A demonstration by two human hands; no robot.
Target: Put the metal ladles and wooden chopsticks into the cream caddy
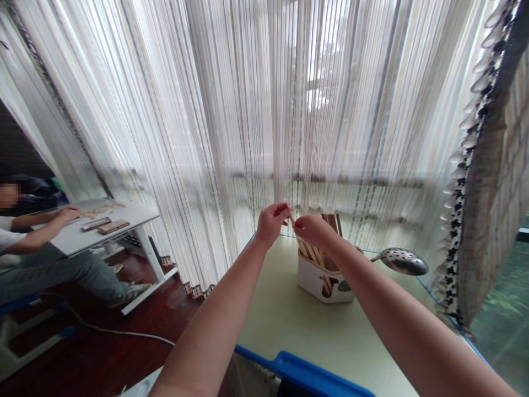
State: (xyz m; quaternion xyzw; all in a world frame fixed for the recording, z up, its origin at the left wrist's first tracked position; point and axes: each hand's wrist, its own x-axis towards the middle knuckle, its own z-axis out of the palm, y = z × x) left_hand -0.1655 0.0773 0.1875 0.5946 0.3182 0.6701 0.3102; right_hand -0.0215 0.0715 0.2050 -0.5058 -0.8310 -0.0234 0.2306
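Observation:
My left hand [271,221] and my right hand [314,230] meet above a white utensil holder [320,283] on a pale green table [289,325]. Both hands are closed in a pinch on the top ends of wooden chopsticks [311,255] that slant down into the holder. More brown sticks [333,221] stand upright in the holder behind my right hand. A metal slotted spoon [403,261] pokes out of the holder to the right.
A blue plastic edge [306,372] lies at the table's near side. White string curtains [231,121] hang just behind the table. On the left, another person [28,242] sits at a white table [107,220] with small objects. A cable crosses the dark wood floor [103,331].

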